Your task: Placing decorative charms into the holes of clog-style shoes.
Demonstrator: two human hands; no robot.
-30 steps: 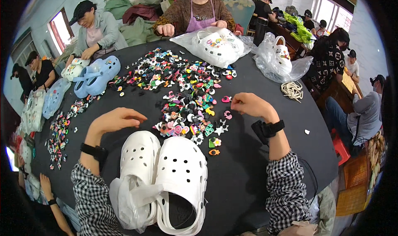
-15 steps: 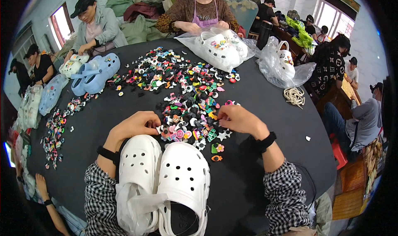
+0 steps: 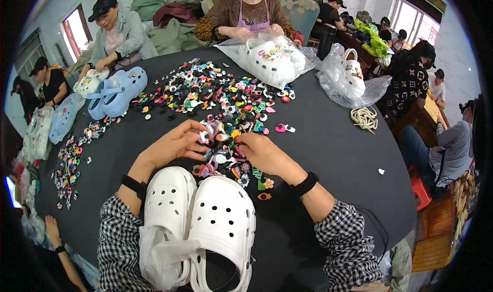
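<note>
My left hand [image 3: 177, 143] is at the left side of the pile of shoe charms [image 3: 223, 156], fingers spread, with several blurred charms by its fingertips. Opposite it, my right hand [image 3: 264, 153] reaches into the pile with curled fingers. What those fingers grip, if anything, is hidden among the charms. A pair of white clogs stands just in front of me, toes away: the left clog [image 3: 169, 194] has crumpled white wrapping in its opening, and the right clog [image 3: 223, 205] shows bare holes. An orange charm [image 3: 264, 196] lies apart beside the right clog.
A larger spread of charms [image 3: 205, 89] covers the far middle of the black table [image 3: 328, 174]. Blue clogs [image 3: 120, 92] stand left; bagged white clogs [image 3: 269, 61] lie far. A coil of cord [image 3: 364, 119] is at right. Several people sit around the table.
Both hands have moved inward and slightly away, the right one leftward into the pile. Charms between them have shifted and blur. My left fingers have spread; the clogs appear slightly farther left.
</note>
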